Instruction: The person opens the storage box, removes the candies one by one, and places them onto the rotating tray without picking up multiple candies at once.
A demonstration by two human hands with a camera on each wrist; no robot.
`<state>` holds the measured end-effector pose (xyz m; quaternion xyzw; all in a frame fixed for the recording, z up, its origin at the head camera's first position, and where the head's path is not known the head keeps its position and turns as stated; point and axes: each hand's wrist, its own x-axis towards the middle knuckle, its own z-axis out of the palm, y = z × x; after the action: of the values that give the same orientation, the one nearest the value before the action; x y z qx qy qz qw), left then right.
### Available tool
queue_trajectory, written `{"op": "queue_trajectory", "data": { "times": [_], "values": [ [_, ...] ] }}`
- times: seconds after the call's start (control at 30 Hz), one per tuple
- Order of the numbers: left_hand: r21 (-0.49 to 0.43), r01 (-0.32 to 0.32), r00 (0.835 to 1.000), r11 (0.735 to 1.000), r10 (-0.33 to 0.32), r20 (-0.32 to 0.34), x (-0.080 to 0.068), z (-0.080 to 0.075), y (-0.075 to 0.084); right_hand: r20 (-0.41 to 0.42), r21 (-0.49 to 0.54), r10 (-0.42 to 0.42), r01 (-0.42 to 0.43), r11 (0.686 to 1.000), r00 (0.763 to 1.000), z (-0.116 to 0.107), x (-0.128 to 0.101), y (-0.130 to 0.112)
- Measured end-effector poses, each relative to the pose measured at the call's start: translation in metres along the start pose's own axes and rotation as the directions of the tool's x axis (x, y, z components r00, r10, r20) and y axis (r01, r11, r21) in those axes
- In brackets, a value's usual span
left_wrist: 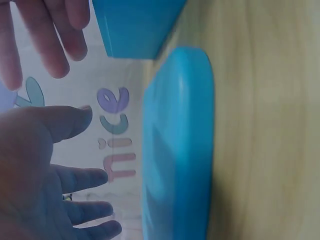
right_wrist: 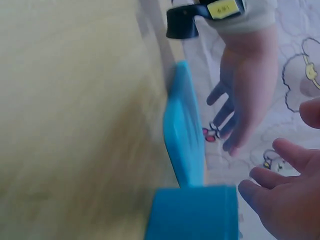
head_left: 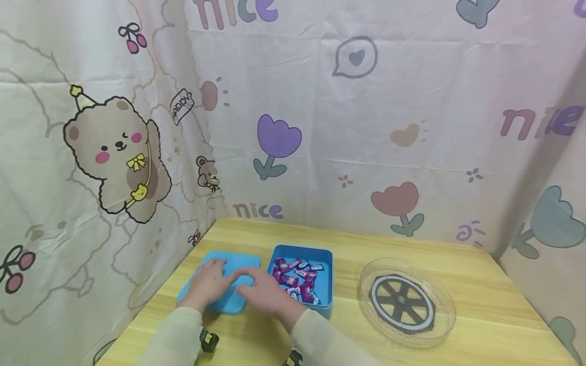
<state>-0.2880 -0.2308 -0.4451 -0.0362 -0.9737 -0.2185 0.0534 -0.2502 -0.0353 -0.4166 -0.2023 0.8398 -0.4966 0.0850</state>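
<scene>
A flat blue lid (head_left: 231, 264) lies on the wooden table (head_left: 480, 305), just left of an open blue box (head_left: 326, 277) filled with several purple-wrapped candies (head_left: 297, 279). My left hand (head_left: 209, 280) is spread over the lid with straight fingers; the left wrist view shows a gap between the palm (left_wrist: 35, 170) and the lid (left_wrist: 177, 150). My right hand (head_left: 265, 294) hovers open over the lid's right edge, beside the box. In the right wrist view its fingers (right_wrist: 280, 195) are relaxed above the box (right_wrist: 192, 212) and lid (right_wrist: 185, 135). Neither hand holds anything.
A clear round plate (head_left: 439, 325) with a black wheel pattern sits right of the box. A patterned curtain (head_left: 348, 127) hangs close behind the table and along its left side. Bare wood shows along the front edge and at the far right.
</scene>
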Motion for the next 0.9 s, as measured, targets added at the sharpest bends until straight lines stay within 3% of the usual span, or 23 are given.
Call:
{"op": "queue_trajectory", "data": {
  "times": [0.2, 0.5, 0.9],
  "values": [
    [-0.043, -0.050, 0.999, 0.998, 0.050, -0.004, 0.003, 0.001, 0.021, -0.048, -0.006, 0.019, -0.019, 1.000, 0.999, -0.023, -0.004, 0.006],
    [-0.034, -0.126, 0.992, 0.991, 0.126, 0.005, 0.000, 0.005, 0.050, -0.085, -0.099, 0.005, -0.013, 0.995, 0.996, -0.044, -0.005, 0.028],
    [-0.049, -0.093, 0.993, 0.994, 0.096, 0.071, 0.011, 0.022, 0.075, -0.123, -0.239, -0.018, -0.012, 0.971, 0.992, -0.078, -0.014, 0.045]
  ]
}}
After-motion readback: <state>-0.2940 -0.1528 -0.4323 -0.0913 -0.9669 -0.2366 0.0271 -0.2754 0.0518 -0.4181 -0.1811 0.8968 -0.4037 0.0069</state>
